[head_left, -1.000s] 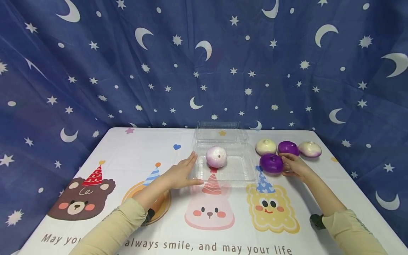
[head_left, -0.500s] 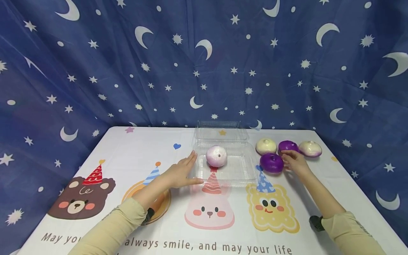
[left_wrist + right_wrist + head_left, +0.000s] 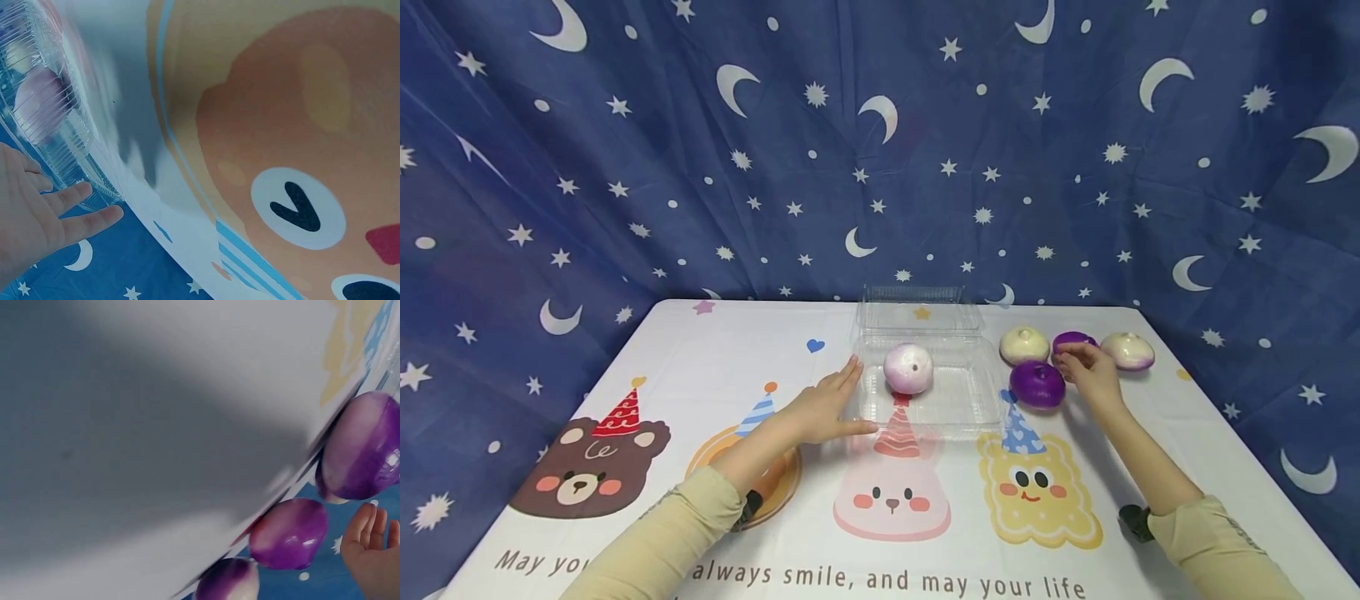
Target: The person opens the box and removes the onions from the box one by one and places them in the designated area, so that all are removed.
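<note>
A clear plastic clamshell box (image 3: 958,392) stands with its lid raised, holding a pale pink-white onion (image 3: 908,369). My left hand (image 3: 826,410) touches the box's left side with straight, spread fingers; in the left wrist view the hand (image 3: 34,219) lies against the ribbed wall. To the right, a purple onion (image 3: 1037,386) sits in front of another purple onion (image 3: 1066,340). My right hand (image 3: 1092,373) hovers beside these two, partly covering the rear one. Its fingers are loosely bent and hold nothing; the right wrist view shows a gap between the hand (image 3: 378,556) and the onions.
A cream onion (image 3: 1025,345) sits left of the rear purple one, and a white onion with a purple base (image 3: 1127,352) sits right of it. The white tablecloth (image 3: 760,350) carries printed cartoon figures. A blue curtain (image 3: 820,167) hangs behind the table.
My right hand has risen off the front purple onion's right side and shifted toward the rear purple onion. My left hand and the box have stayed put.
</note>
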`<state>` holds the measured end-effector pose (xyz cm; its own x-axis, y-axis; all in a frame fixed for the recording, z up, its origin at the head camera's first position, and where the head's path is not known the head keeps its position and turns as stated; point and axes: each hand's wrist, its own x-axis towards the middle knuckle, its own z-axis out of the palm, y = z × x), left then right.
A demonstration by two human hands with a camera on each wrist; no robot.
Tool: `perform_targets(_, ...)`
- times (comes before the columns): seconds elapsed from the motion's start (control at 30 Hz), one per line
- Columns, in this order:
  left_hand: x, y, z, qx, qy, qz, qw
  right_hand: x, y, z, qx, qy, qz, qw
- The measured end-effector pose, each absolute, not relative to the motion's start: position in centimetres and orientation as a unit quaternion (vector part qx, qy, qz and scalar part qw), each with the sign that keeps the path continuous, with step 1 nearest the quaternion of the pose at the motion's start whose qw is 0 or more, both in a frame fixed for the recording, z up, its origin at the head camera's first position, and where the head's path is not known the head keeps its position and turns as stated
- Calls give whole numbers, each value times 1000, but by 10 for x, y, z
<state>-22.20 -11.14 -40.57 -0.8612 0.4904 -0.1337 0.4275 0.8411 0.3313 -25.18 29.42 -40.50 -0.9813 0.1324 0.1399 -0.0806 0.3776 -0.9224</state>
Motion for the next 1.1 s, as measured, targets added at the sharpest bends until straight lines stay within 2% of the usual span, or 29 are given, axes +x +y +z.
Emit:
perform_targets(0.23,-220,-111,-406,236,953,150,114,-249,271,-398,20,-854,497,154)
perform_targets(0.67,-222,-112,-406,237,954,146,109,-253,240,-391,65,-854,491,163)
perform_targets(0.97,-222,-111,-407,239,954,145,109,-255,221,-385,88,-881,446,133)
perform_targets(1.1,-221,-111,-405,243,954,142,106,-255,213,-381,107,-890,432,98)
